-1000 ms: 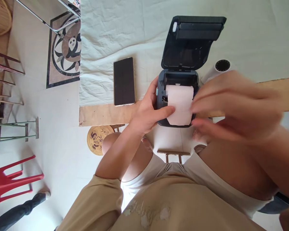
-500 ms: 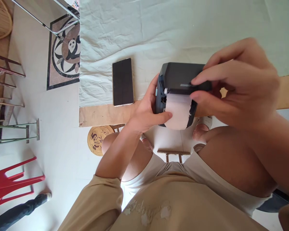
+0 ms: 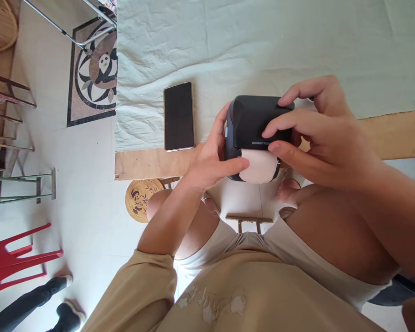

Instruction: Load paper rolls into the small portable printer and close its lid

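Note:
A small dark label printer [image 3: 252, 122] stands at the near edge of the table, its lid down. White paper [image 3: 261, 167] sticks out of its front. My left hand [image 3: 212, 159] clasps the printer's left side, its forefinger lying across the paper's left edge. My right hand [image 3: 318, 131] rests on the lid, fingers spread over the top and thumb at the front right by the paper.
A black phone [image 3: 179, 116] lies face up left of the printer on the pale cloth [image 3: 228, 41] over the wooden table [image 3: 148, 163]. On the floor stand a red chair [image 3: 14, 260], a panda stool [image 3: 141, 200] and metal racks. Another person's legs [image 3: 38, 306] show bottom left.
The printer's lid went from fully open to shut, pushed down by my right hand. Less paper now shows at the front. The person at bottom left stepped further in.

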The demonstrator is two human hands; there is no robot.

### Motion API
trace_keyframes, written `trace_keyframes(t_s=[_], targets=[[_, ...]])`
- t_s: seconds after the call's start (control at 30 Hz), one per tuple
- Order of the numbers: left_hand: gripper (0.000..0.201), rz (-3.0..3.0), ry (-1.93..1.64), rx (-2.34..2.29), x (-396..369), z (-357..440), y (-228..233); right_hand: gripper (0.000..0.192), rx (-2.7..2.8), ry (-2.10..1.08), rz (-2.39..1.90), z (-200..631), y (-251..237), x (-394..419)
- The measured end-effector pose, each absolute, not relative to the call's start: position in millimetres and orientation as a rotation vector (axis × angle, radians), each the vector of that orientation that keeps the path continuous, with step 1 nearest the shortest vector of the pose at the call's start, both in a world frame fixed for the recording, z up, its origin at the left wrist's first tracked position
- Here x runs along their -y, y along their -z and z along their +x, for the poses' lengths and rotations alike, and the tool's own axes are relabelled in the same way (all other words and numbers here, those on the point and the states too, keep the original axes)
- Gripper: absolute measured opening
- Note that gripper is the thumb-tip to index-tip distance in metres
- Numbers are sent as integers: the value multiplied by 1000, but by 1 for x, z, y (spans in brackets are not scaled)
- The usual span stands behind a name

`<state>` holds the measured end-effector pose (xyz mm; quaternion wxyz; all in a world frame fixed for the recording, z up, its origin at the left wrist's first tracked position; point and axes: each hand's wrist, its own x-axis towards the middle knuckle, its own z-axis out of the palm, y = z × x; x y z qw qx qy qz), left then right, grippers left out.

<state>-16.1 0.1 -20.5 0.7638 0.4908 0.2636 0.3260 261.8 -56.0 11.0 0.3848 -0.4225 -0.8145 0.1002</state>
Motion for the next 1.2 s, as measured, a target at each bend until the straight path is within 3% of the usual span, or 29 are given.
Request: trace_keyframes(t_s=[0.07, 0.13, 0.2, 0.27, 0.4, 0.53, 0.73, 0.87, 1.03, 1.2], targets=[[108, 1014, -748, -588, 6, -13, 15, 25, 2030, -302, -1123, 259, -11, 59], [95, 984, -772, -644, 10, -9, 12, 46, 1965, -390, -1209, 257, -11, 63], [89, 978, -765, -694, 11, -7, 10, 75, 1952, -482, -1256, 256, -9, 64], [88, 986, -744, -678, 10, -6, 9, 87, 1972, -573, -1259, 258, -6, 64], [79, 1022, -742, -606, 5, -8, 9, 82, 1956, -758, -1282, 263, 0, 60], [84, 1018, -720, -650, 5, -10, 8, 85, 1927, -885, -1313, 265, 3, 58], [86, 1003, -700, -654, 4, -8, 9, 85, 1948, -764, -1361, 262, 7, 57], [72, 925, -716, -651, 4, -3, 7, 84, 1918, -714, -1345, 260, 6, 60], [43, 839, -786, -698, 4, 5, 3, 65, 1908, -568, -1317, 262, 0, 63], [44, 833, -806, -721, 3, 5, 1, 77, 2037, -551, -1153, 270, 1, 61]])
